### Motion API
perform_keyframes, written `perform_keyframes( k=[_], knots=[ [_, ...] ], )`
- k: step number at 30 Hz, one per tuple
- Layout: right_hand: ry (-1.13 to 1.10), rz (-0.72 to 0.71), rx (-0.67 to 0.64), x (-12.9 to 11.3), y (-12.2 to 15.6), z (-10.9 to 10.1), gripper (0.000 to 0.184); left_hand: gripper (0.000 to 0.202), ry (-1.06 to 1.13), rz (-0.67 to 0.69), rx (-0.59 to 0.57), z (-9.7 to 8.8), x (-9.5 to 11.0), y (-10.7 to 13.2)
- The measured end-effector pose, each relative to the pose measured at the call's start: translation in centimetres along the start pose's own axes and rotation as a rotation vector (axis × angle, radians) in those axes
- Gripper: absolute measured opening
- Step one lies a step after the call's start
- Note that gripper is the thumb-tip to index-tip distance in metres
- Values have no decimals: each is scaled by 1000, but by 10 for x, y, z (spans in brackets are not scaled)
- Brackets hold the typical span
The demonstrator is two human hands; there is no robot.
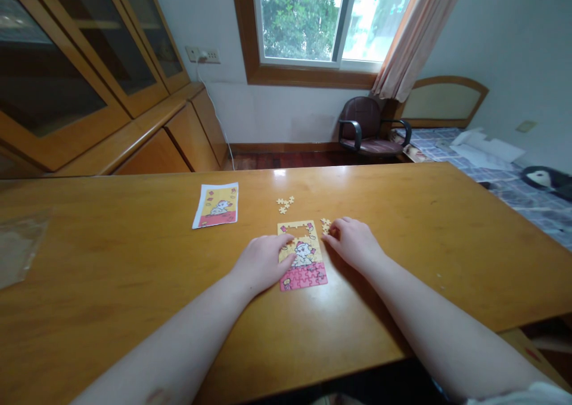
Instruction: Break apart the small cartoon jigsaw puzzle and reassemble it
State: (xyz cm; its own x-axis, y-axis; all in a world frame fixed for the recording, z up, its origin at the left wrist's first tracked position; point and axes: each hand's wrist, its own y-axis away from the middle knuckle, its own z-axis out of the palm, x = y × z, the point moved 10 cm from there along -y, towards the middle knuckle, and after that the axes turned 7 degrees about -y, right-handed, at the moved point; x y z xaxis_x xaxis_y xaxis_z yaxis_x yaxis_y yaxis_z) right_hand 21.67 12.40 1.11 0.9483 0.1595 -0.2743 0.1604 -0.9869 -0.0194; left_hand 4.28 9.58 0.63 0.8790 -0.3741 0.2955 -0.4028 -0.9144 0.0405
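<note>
While pinning the puzzle [308,265] flat by its left border, spreads the left hand [261,265] loosely, fingers extended and pressing down, gripping nothing; likely done to stop any sliding on the glossy table [424,214]. Leaves the gap in the puzzle's top rows uncovered, just beyond the left fingertips and level with the right ones. Bunches the fingers of the right hand [355,241] onto a few loose pieces [326,222] just off the puzzle's upper right corner; cannot tell whether one is pinched or merely touched. Has those pieces right at the right fingertips, seemingly for nearness to the gap. Shows a second cluster of pieces [285,202] ahead of both sets of fingertips, apart from the puzzle. Shows a picture card [216,205] face up, left of and beyond the left fingers, in matching colours, probably set there for glancing at. Shows a plastic bag [20,244] lying flat, well away from all fingers on the far left.
</note>
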Motion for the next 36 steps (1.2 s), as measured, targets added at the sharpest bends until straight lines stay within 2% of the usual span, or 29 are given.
perform_keyframes(
  k=[5,8,11,15,20,26,36],
  knots=[
    [-30,8,9,5,-2,-1,31,38,46,-31,0,-1,-3,0],
    [-38,17,10,7,-3,-1,32,36,93,-104,5,-2,-11,-1],
    [-32,10,15,7,-4,0,25,34,127,-192,24,-2,-22,-2],
    [-49,-61,50,5,-9,4,30,34,161,-248,42,-3,-30,-2],
    [-86,-131,42,8,-16,12,37,32,179,-248,46,-4,-30,-2],
    [-83,-76,54,18,-20,5,23,32,180,-261,45,-5,-30,-1],
    [-142,36,54,31,-21,9,15,34,153,-292,40,-2,-36,-2]
  ],
)
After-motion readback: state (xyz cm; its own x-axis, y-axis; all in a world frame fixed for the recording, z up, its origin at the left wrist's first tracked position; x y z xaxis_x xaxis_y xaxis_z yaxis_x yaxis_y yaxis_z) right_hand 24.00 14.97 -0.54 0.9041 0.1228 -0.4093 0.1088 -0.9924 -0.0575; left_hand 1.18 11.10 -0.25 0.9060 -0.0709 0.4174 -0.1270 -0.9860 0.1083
